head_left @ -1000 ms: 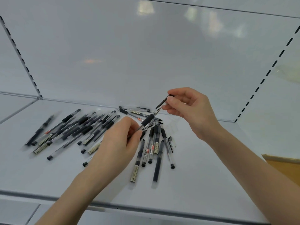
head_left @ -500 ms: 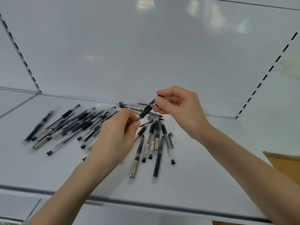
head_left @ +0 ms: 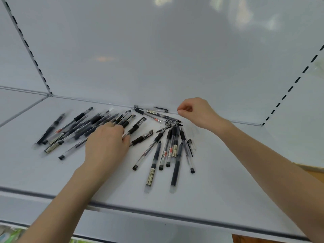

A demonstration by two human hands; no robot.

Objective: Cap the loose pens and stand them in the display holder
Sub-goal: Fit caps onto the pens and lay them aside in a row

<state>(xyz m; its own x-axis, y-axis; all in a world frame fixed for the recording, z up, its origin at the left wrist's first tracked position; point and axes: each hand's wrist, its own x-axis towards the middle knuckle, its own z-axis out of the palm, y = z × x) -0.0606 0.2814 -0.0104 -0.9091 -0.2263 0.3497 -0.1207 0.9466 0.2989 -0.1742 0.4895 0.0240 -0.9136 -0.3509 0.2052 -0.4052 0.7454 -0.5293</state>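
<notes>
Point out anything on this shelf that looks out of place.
A loose clear cap lies by itself beside the right-hand pens, several of which show bare tips. No display holder is in view. Otherwise just scattered pens on the shelf.

Left hand palm-down on white shelf, fingertips touching capped pens at the right edge of the left-hand pile. Right hand loosely curled near the back wall, thumb and forefinger pinched, nothing visible between them. Just left of and below those fingers, a fan of pens with tips converging; loose clear cap beside it.
</notes>
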